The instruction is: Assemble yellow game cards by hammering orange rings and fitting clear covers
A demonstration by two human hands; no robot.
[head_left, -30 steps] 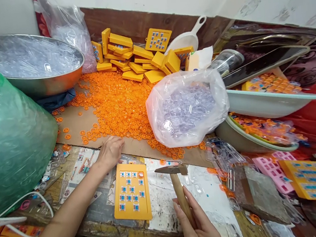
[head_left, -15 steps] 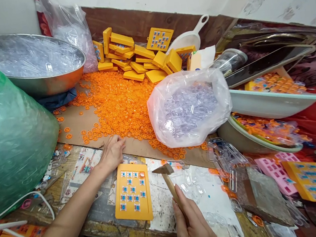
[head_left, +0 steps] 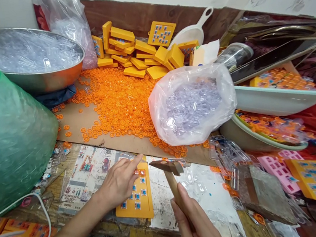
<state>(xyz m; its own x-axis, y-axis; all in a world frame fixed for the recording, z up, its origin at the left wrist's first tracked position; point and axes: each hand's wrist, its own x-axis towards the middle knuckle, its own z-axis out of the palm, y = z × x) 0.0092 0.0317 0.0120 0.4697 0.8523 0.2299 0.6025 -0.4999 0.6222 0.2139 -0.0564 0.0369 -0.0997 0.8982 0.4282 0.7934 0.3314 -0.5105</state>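
A yellow slotted tray [head_left: 142, 211] lies on the bench, with small clear and blue pieces in its slots. My left hand [head_left: 119, 183] is over its upper left part, index finger stretched out and thumb apart from it. Two orange pieces [head_left: 142, 172] sit in the top row beside that thumb. The hand hides several slots, and its other fingers are partly hidden. To the tray's right, my right hand [head_left: 198, 221] is closed round the wooden handle of a hammer [head_left: 168, 167], the metal head raised above the bench.
Many orange rings [head_left: 121, 103] cover the cardboard behind the tray. A plastic bag [head_left: 157, 114] of clear parts stands at right, a metal bowl [head_left: 79, 63] and green bag [head_left: 13, 140] at left. Yellow trays [head_left: 135, 71] are piled at the back. A stone block [head_left: 266, 193] lies at right.
My left hand has moved right and nearer, from the cardboard edge onto the tray. A second orange piece now shows in the top row. The hammer remains in my right hand, its head slightly turned.
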